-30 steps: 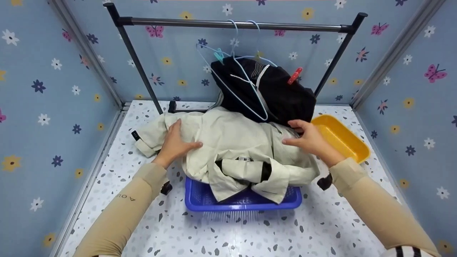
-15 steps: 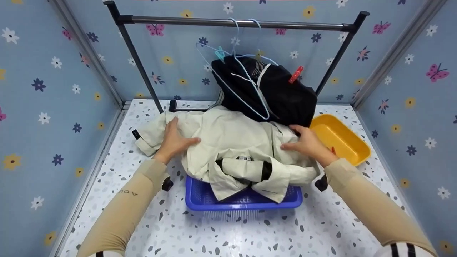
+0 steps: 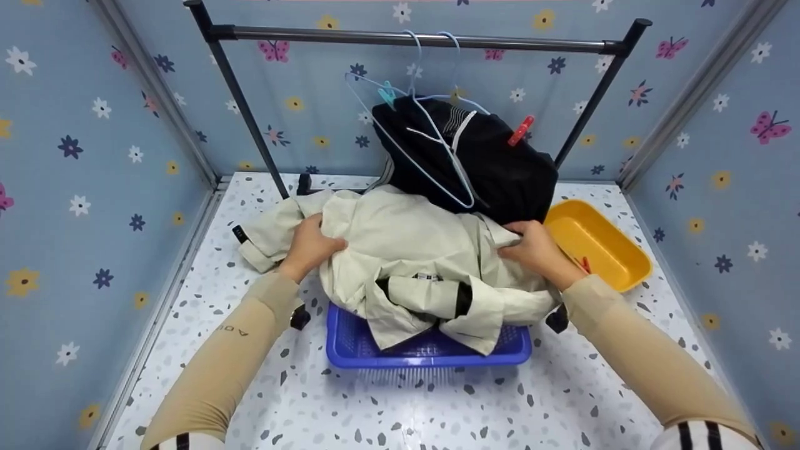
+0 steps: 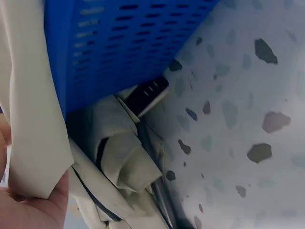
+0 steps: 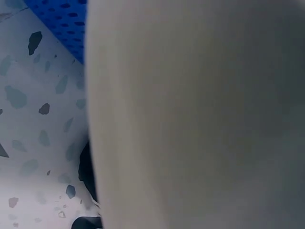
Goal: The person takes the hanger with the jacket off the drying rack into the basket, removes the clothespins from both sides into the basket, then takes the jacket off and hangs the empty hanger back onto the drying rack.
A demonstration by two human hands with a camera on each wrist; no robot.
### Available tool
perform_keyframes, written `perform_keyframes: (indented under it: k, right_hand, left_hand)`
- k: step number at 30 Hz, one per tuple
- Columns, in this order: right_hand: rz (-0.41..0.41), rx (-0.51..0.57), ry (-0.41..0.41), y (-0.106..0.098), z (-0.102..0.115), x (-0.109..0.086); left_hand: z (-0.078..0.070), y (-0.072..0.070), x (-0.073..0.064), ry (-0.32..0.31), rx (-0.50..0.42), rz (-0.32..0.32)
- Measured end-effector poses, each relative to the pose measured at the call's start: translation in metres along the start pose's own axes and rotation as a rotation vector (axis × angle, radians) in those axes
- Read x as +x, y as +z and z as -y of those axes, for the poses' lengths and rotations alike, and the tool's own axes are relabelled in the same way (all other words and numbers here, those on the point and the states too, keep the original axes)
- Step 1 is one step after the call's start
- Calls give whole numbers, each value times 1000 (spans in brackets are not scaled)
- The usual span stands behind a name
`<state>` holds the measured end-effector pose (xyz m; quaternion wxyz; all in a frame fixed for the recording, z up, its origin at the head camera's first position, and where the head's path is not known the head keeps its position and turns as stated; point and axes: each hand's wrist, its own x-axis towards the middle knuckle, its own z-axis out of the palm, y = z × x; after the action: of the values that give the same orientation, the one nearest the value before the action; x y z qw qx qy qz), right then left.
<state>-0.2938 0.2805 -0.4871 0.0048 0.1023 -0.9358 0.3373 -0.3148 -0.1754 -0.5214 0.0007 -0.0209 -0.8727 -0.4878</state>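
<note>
A cream collared jacket [image 3: 412, 231] is heaped over the blue plastic basket [image 3: 431, 362], its collar toward me and one sleeve trailing left onto the floor. My left hand [image 3: 309, 248] grips a fold at the jacket's left side; in the left wrist view, cloth [image 4: 35, 119] runs between the thumb and fingers of that hand [image 4: 38, 210]. On the opposite side my right hand [image 3: 535, 252] pinches the jacket near its shoulder, beside the black garment. Blurred pale cloth [image 5: 190, 114] fills most of the right wrist view and hides the right hand there.
Behind the jacket, a black garment [image 3: 500, 169] hangs beneath the dark rack bar [image 3: 350, 36], with blue hangers [image 3: 467, 194], a teal clothespin [image 3: 386, 94] and a red clothespin [image 3: 521, 130]. A yellow tray [image 3: 625, 262] stands at right on the speckled floor. Patterned walls enclose three sides.
Both hands have closed in on the jacket, from spread fingers to gripping its cloth. The cloth at the left hand has bunched up and risen slightly.
</note>
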Motion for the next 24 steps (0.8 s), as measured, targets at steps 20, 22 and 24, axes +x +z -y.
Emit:
perform_keyframes:
  k: [20, 22, 24]
  right_hand:
    - [-147, 402, 84, -14, 14, 6]
    - [-137, 461, 93, -18, 17, 6]
    - [-132, 500, 99, -22, 22, 5]
  left_hand:
    - [-40, -23, 5, -49, -281, -18]
    - [-45, -26, 4, -38, -316, -24]
    - [-51, -30, 2, -14, -346, -27]
